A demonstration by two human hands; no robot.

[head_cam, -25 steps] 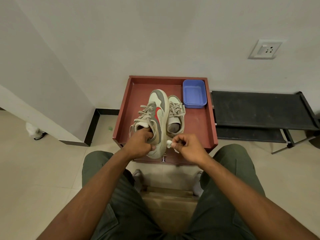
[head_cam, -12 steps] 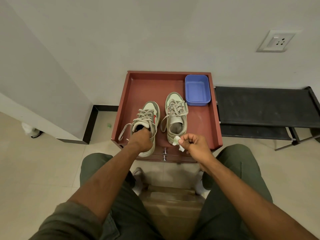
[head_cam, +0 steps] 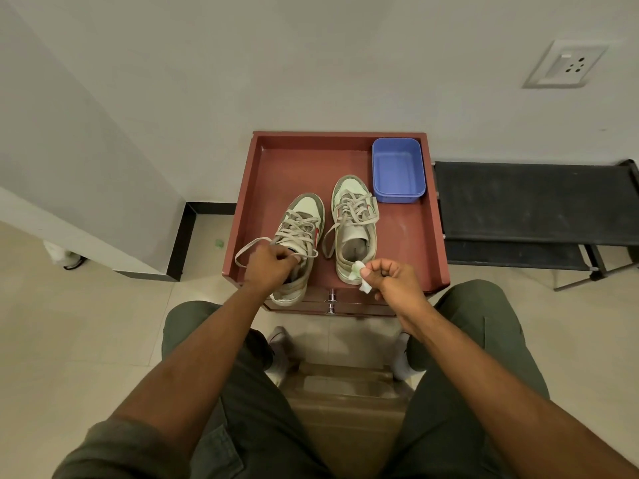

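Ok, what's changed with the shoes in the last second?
The left hand has lowered the left shoe from tilted up to flat on the tray and still holds its collar. The wipe, pinched in the right hand, was at that shoe's sole and is now apart from it. The other shoe and the tub stayed put.

Feed on my end: soft even indoor light, somewhat dim, faint greenish cast. Weak shadows beside pale grey-green laced sneakers on red-brown wooden desk. Wide lens bows edges of grey-white wall, skews white wall socket, stretches forearms at bottom. Centre sharp, corners softer.
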